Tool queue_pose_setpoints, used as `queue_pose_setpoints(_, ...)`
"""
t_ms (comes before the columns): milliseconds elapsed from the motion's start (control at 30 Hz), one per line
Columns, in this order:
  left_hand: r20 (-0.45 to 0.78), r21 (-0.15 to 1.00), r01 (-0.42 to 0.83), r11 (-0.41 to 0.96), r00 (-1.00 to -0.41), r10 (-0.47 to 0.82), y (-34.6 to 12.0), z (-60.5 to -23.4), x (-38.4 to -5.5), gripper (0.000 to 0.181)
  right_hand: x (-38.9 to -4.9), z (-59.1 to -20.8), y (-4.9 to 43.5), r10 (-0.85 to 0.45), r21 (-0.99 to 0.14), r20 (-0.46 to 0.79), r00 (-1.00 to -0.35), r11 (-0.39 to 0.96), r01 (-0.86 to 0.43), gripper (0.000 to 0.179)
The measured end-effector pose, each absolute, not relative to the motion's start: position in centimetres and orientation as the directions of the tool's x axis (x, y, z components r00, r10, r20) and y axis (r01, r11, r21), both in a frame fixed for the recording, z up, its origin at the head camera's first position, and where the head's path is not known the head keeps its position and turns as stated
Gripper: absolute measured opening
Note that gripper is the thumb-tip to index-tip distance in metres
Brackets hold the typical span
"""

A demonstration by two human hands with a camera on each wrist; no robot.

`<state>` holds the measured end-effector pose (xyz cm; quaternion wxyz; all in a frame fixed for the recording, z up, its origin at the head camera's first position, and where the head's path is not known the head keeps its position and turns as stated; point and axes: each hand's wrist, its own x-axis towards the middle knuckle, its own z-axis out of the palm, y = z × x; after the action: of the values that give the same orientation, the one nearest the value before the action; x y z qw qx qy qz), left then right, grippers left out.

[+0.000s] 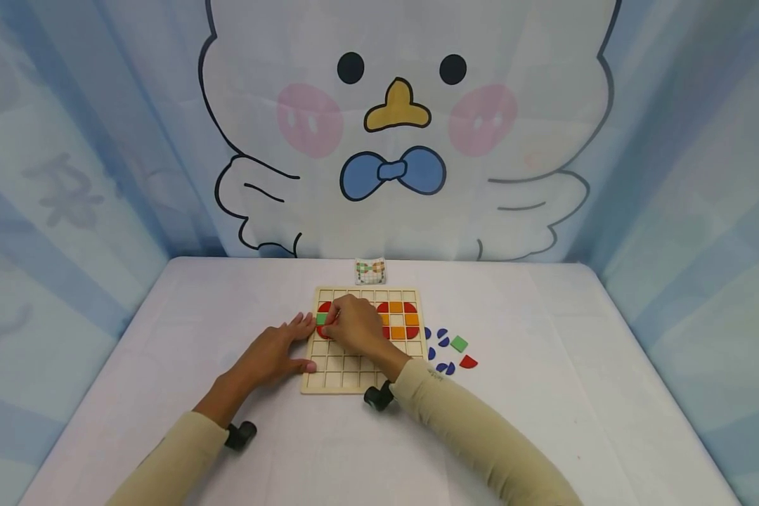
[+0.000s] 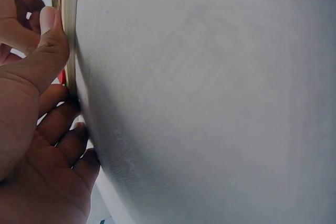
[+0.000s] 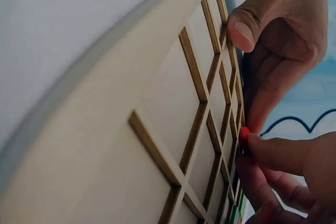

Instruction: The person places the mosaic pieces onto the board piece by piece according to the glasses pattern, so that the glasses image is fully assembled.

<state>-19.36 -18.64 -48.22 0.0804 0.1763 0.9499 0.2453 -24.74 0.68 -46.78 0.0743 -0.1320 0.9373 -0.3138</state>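
A wooden grid board (image 1: 332, 380) lies on the table with red, orange and green pieces in its upper rows. My right hand (image 1: 356, 327) reaches over the board's left part. In the right wrist view its thumb and fingers pinch a small red piece (image 3: 244, 136) against the grid; the piece's full shape is hidden. My left hand (image 1: 275, 351) rests along the board's left edge, fingers extended, with the thumb (image 2: 50, 43) touching the side near the lower rows. The right hand covers several middle cells in the head view.
Beside the board's right edge lie several blue half-round pieces (image 1: 443, 342), a green square (image 1: 459, 344) and a red quarter-round piece (image 1: 469, 362). A small pattern card (image 1: 370, 279) stands behind the board. A printed curtain (image 1: 392, 218) closes off the table's back.
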Motion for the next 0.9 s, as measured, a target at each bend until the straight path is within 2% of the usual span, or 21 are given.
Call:
queue_pose_setpoints(433, -0.066, 0.495, 0.294, 0.818, -0.926, 0.373, -18.6, -48.2, -19.4, 0.096, -24.9, -46.8, 0.3, -0.294, -0.539, -0.042, -0.955, 0.812, -0.226, 0.016)
queue_pose_setpoints(700, -0.087, 0.496, 0.276, 0.823, -0.928, 0.363, -18.5, -48.4, -19.3, 0.096, -24.4, -46.6, 1.3, -0.329, -0.595, -0.048, -0.943, 0.767, -0.238, 0.011)
queue_pose_setpoints(900, -0.094, 0.491, 0.267, 0.829, -0.930, 0.355, -18.5, -48.2, -19.2, 0.097, -23.7, -45.6, 3.7, -0.310, -0.639, -0.042, -0.950, 0.739, -0.213, 0.011)
